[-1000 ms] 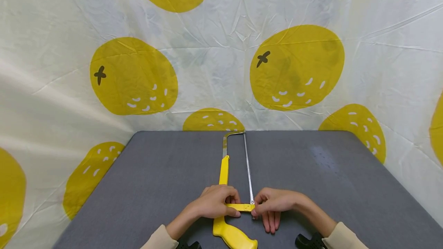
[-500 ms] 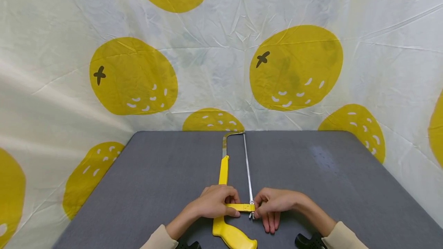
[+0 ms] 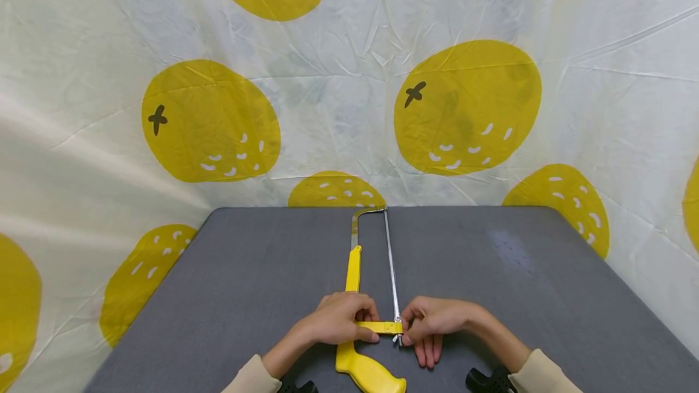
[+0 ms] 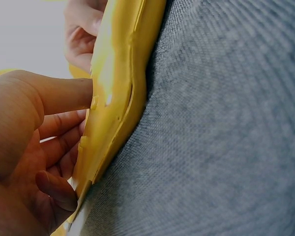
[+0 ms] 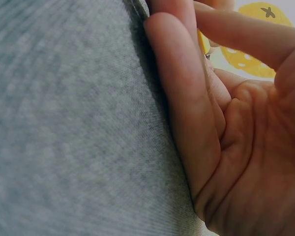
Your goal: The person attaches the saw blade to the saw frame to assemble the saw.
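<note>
A yellow-handled hacksaw (image 3: 354, 268) lies flat on the grey table, its far end at the back edge and its handle (image 3: 371, 373) toward me. The thin blade (image 3: 391, 265) runs along its right side. My left hand (image 3: 341, 319) grips the yellow frame just ahead of the handle; in the left wrist view, the thumb (image 4: 69, 96) presses on the yellow frame (image 4: 120, 73). At the blade's near end, my right hand (image 3: 434, 319) has thumb and curled index finger at a small metal wing nut (image 3: 397, 339). Its other fingers (image 5: 187, 98) rest along the cloth.
Grey fabric covers the table (image 3: 262, 259). Behind it hangs a white curtain (image 3: 338, 120) printed with yellow fruit. Black wrist devices (image 3: 488, 381) sit under both forearms near the front.
The right thumb has shifted slightly at the wing nut, which was mostly covered a second ago and shows more now. The left hand and the hacksaw stay in place.
</note>
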Motion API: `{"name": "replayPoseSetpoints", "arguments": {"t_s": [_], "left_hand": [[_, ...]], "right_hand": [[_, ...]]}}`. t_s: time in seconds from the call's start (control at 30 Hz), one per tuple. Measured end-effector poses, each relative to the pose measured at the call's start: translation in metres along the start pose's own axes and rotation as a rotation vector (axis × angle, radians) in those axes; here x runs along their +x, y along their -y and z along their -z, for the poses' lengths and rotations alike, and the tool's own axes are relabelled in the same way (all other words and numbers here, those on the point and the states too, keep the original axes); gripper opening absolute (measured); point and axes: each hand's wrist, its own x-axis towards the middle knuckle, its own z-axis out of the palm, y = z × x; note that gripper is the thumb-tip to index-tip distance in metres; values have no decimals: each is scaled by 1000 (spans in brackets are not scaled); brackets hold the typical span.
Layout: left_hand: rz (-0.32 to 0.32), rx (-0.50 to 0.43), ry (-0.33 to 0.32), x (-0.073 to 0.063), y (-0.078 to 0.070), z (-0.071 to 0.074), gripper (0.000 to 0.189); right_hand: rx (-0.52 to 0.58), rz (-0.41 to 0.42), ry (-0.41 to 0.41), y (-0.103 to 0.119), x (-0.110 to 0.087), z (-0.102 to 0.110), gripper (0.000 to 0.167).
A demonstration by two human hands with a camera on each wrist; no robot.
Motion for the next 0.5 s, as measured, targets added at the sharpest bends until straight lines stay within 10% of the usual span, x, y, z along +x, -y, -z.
{"name": "replayPoseSetpoints", "arguments": {"t_s": [0.5], "left_hand": [[5, -5, 0, -1, -1, 1, 18]], "right_hand": [[24, 11, 39, 0, -1, 3, 14]]}}
